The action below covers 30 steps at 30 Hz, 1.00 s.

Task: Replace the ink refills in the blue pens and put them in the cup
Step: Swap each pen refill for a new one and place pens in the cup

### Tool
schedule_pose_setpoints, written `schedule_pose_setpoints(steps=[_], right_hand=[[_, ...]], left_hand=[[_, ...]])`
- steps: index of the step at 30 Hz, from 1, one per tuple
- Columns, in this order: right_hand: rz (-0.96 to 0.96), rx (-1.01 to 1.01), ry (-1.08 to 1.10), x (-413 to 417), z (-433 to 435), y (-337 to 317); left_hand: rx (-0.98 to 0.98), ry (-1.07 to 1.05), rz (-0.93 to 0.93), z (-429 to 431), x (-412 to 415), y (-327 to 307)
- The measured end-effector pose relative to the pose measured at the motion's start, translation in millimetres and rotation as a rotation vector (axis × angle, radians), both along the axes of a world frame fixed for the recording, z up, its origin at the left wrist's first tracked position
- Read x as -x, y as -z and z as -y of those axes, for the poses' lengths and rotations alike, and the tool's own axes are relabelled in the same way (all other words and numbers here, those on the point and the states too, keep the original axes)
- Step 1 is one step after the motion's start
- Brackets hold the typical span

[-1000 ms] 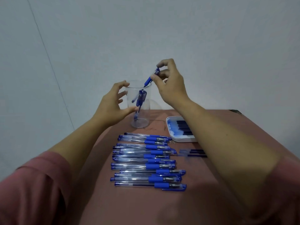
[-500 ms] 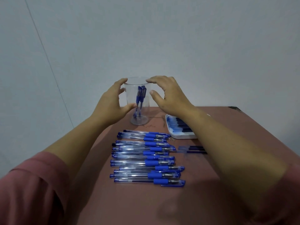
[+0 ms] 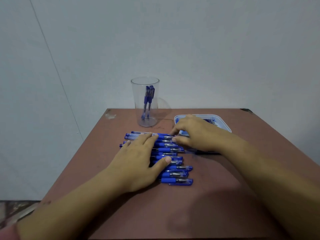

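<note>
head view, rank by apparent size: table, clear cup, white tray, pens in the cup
1. table, largest by far
2-3. clear cup and white tray: these look about alike. The right hand covers part of the tray, so I won't rank them.
4. pens in the cup, smallest

No text, brand, number or sign can be read. Small pale marks are seen on the blue grips of the pens (image 3: 174, 181) laid in a row on the table (image 3: 110, 132), but they are too small and blurred to be made out.
</note>
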State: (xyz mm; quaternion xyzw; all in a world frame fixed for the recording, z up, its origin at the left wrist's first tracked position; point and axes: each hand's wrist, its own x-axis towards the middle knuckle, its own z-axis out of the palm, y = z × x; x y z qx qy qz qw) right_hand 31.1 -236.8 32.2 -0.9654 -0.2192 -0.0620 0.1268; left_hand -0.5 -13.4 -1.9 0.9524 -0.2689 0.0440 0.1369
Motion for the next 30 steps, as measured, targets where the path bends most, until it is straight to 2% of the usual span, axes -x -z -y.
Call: schedule_pose_setpoints(steps=[5,14,23,26,30], right_hand=[[-0.001,-0.082,0.0,16.5,-1.9,4.8],[-0.033,-0.099,0.074,28.0,-3.4,11.7],[-0.026,-0.204,0.164,47.4,35.4,-23.1],[0.041,-0.321,0.179,62.9,51.7,-23.1],[0.112,-0.55,0.188,64.9,54.6,-0.1]], left_hand=[[-0.01,-0.008,0.013,-0.2,7.5,16.8],[0.002,-0.032,0.026,2.4,10.0,19.9],[0.018,-0.016,0.027,0.9,10.0,17.6],[0.075,0.057,0.083,0.7,7.3,11.7],[0.14,0.185,0.249,8.4,-3.2,-1.8]])
